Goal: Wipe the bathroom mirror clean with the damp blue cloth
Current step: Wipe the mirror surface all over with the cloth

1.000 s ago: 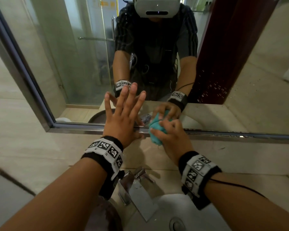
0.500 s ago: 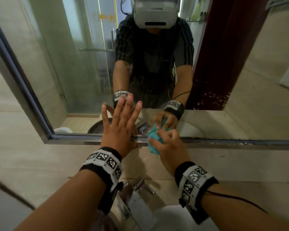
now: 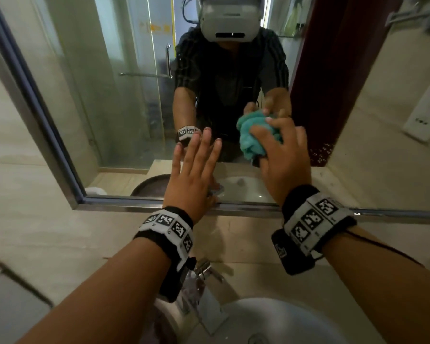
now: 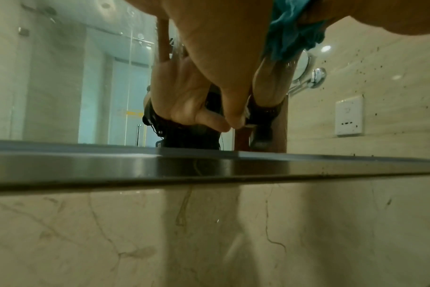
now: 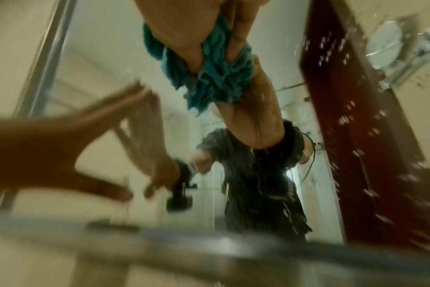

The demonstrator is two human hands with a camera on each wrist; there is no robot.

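Cloth [image 3: 252, 135] higher, half-hidden under fingers [image 3: 268, 135]

Blue cloth [image 3: 252, 135]: soft, crumpled terry fabric, matt. Mirror [image 3: 124, 100]: glossy glass with a brushed metal frame [image 4: 111, 165]. Wall [image 4: 209, 233]: polished, veined marble-look tile. Faucet [image 3: 209, 271]: shiny chromed metal. Basin [image 3: 296, 324]: smooth, glossy white ceramic.

Right hand [image 3: 282, 155] bunching the cloth [image 3: 252, 135] against the mirror [image 3: 109, 83], fingers curled round it. Left hand [image 3: 194, 175] just beside that grip, flat on the glass, fingers straight and spread. Below both hands, mirror frame [image 3: 139, 207], tap [image 3: 204, 269], basin [image 3: 296, 316].
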